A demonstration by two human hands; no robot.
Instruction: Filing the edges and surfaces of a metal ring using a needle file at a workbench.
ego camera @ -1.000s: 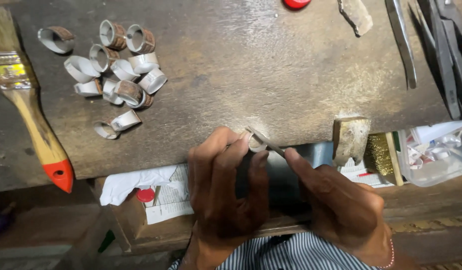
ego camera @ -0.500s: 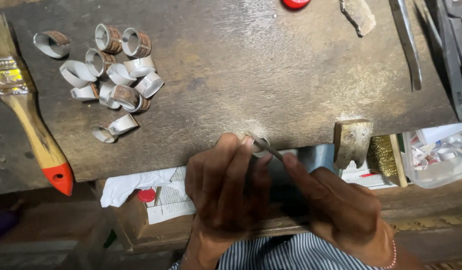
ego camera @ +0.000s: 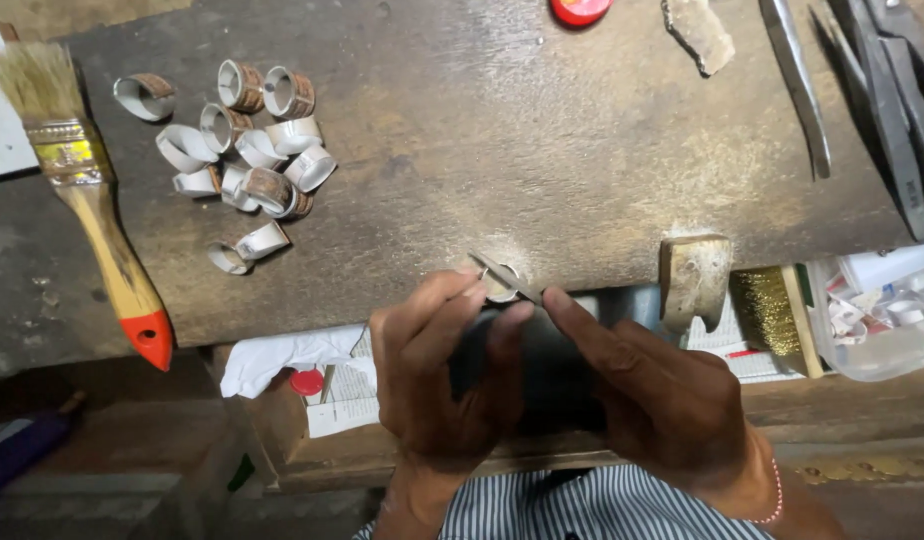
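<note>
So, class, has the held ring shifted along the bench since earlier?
No. The ring sits just as far left of the wooden peg as before; only the camera shifted.

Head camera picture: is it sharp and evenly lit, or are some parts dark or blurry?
Head view: the workbench is brightly and evenly lit, and the metal rings look crisp; below the bench edge it falls into deep shadow; the left hand and right hand look slightly soft.

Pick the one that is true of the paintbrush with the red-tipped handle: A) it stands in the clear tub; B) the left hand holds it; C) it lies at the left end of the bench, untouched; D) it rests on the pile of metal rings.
C: the paintbrush lies at the left of the workbench, apart from both hands and beside the metal rings.
</note>
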